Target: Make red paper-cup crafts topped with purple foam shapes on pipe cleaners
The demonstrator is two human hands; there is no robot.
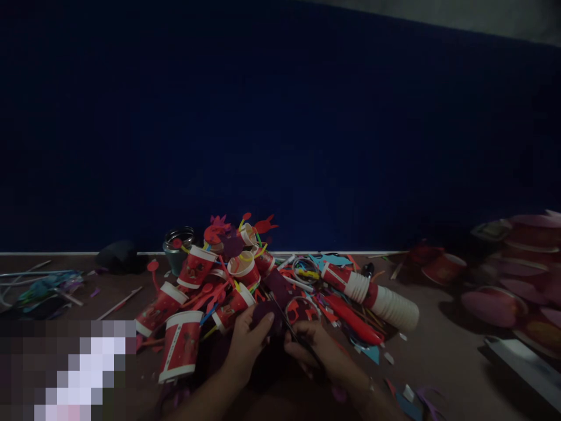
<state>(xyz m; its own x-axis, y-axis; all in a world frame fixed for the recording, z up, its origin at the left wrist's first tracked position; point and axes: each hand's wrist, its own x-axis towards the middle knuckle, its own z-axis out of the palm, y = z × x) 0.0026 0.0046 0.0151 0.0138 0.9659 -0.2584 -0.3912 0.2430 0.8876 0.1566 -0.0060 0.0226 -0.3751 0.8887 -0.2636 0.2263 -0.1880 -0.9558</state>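
My left hand point(250, 336) is closed on a dark purple craft sheet point(268, 318), the thumb pressed on top of it. My right hand point(309, 345) is wrapped round a dark pair of scissors point(291, 325), its blades pointing up and left at the sheet's edge. Dim light hides part of the scissors' handles. Just left of my left hand stands a red and white paper cup point(180, 346), upside down. More red cups point(198, 266) with cut-out shapes and coloured strips attached lie heaped beyond my hands.
A nested stack of paper cups point(372, 295) lies on its side at right, near a red packet point(355, 320). A metal tin point(177, 248) stands at the back left. Coloured scraps point(331, 260) litter the table, with a dark blue panel point(280, 128) behind.
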